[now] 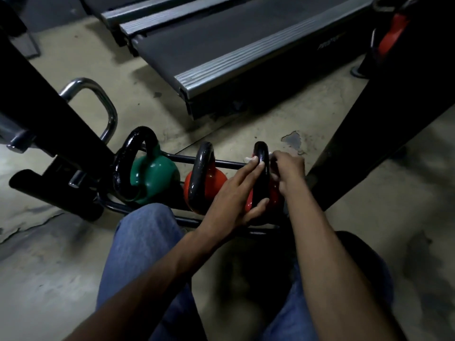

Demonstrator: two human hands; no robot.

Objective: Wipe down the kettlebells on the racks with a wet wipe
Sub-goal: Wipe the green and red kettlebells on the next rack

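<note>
Three kettlebells sit in the low rack (152, 219); the rightmost red kettlebell (261, 183) lies between both hands. Left hand (234, 198), at its 8 o'clock, grips the handle; right hand (288, 169), at 2 o'clock, pinches the white wipe (248, 159) against it.

Kettlebell handles (261, 173) glossy black metal; bodies (152, 173) smooth coated; floor (49, 267) rough matt concrete

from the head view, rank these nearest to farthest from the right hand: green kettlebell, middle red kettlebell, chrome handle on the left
From the right hand:
1. Middle red kettlebell, just to its left.
2. Green kettlebell, farther left on the rack.
3. Chrome handle, far left, upper.
</note>
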